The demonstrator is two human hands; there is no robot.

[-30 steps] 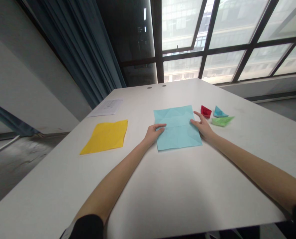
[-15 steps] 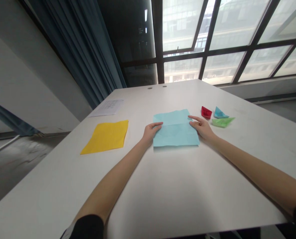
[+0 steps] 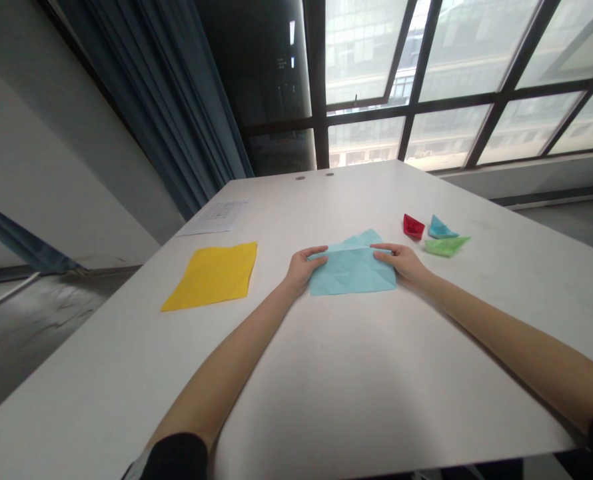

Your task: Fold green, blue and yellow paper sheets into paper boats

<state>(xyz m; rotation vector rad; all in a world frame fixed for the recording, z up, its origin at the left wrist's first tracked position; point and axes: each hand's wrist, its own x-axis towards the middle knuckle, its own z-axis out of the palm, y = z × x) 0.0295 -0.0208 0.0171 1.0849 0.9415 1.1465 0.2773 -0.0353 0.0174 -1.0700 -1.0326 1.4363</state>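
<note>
A creased sheet of light blue paper [image 3: 352,273] is in front of me, bent along a crosswise line with its far part rising to a point behind. My left hand [image 3: 304,267] pinches its left edge between thumb and fingers. At the right edge my right hand [image 3: 401,260] grips it the same way, forefinger stretched along the bend. Just beyond the right hand lie three small folded paper pieces: a red one [image 3: 413,227], a blue one [image 3: 442,228] and a green one [image 3: 447,247].
Yellow paper [image 3: 211,277] lies flat to the left on the white table [image 3: 286,387]. Farther back, a white printed sheet [image 3: 215,217] rests near the table's left edge. A blue curtain [image 3: 176,107] and windows stand behind.
The far part of the blue sheet has gone from nearly flat to bent along the crosswise line. My right hand has shifted slightly left, its fingers closing on the edge.
</note>
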